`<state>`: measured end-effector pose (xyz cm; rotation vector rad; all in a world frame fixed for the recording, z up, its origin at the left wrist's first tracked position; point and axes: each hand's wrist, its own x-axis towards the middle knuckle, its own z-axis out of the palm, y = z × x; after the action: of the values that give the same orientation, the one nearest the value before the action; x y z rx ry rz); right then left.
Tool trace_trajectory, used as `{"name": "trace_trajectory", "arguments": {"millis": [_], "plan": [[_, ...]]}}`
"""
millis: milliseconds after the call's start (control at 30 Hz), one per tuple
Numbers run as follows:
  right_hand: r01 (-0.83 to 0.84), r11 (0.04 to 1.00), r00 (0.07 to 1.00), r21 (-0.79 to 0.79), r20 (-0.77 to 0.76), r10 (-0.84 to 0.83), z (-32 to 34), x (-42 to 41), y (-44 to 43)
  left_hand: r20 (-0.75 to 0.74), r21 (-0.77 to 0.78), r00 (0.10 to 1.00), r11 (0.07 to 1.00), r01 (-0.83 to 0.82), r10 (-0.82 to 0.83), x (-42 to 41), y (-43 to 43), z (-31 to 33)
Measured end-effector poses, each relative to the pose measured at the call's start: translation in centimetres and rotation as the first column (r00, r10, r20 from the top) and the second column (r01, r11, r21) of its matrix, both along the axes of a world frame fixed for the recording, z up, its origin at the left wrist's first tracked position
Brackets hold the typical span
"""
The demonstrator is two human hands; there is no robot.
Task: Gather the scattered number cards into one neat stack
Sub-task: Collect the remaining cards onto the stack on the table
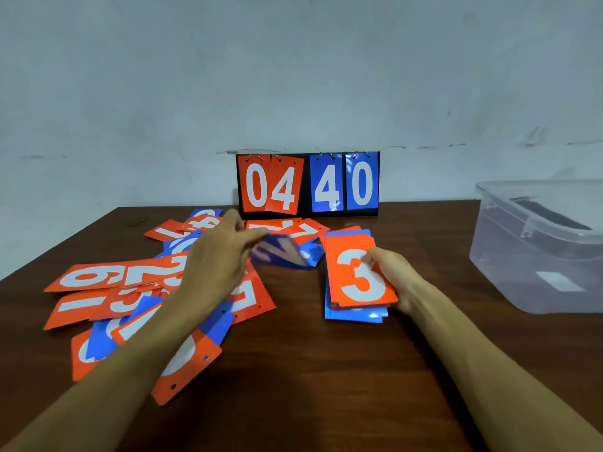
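Head view. I log the right hand (391, 278) grasping the stack (355, 278) of number cards at its right edge, thumb over the orange 3 on top, blue cards at the bottom; the stack is right of centre on the counter (326, 370). The left hand (218, 256) reaches across the scattered cards (98, 288), which lie overlapping on the counter's left half. Its fingers (257, 238) meet a blurred blue card (284, 252) between pile and stack; I cannot tell whether they pinch it. A scoreboard (308, 184) reading 04 40 stands at the back; a clear plastic box (538, 249) sits far right
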<state>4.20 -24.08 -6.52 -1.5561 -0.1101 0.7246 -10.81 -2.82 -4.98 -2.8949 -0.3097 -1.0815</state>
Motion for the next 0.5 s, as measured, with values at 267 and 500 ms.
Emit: {"name": "trace_trajectory", "arguments": {"millis": [267, 500], "plan": [[-0.084, 0.996, 0.996, 0.002, -0.008, 0.084, -0.6, -0.7, 1.1, 0.301, -0.298, 0.863, 0.820, 0.489, -0.406, 2.5, -1.8, -2.0], [-0.139, 0.982, 0.990, 0.128, 0.040, 0.135, -1.5, -1.4, 2.2, -0.050, -0.380, 0.883, 0.827, 0.415, -0.466, 3.5, -0.7, -4.5]]}}
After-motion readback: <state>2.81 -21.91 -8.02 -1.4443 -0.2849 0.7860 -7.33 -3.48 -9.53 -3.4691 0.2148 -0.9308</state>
